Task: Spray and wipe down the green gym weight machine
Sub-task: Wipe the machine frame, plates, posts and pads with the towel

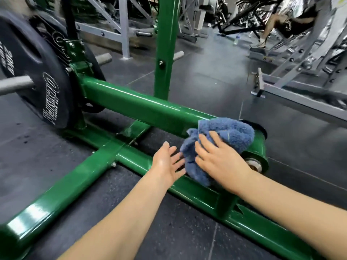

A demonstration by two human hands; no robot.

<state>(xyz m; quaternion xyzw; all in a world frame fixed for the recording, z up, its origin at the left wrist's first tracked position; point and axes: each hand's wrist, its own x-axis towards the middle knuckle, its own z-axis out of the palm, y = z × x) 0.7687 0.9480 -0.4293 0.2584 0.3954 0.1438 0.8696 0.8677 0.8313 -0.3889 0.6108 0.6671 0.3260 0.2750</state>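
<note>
Head view: your right hand (219,160) lies flat on a blue cloth (221,145), fingers straight and slightly spread, pressing it down rather than gripping it. The cloth is bunched; it sits at the far right end of the green machine (142,107), draped over the thick horizontal tube where that tube meets the low floor rail. Part of the cloth hangs down toward the rail under your palm.

Your left hand (168,162) is just left of the cloth, palm turned inward, fingers straight and fanned out. Its fingertips reach the cloth's lower left edge; whether they actually touch it you cannot tell from here. It holds nothing.

The machine's frame fills the middle of the view: the thick tube runs from the cloth up and left to a black plate (35,76) loaded on a steel sleeve, a green upright (165,45) rises behind the tube, and the floor rail runs diagonally under your forearms, with a cross rail branching off toward the lower left. The paint is glossy and catches the light along the tube tops.

All of it stands on a dark rubber floor (197,76). Grey machines (293,85) stand behind and to the right, well apart from the green one. Top right, another person (281,21) sits on a grey machine, blurred.
</note>
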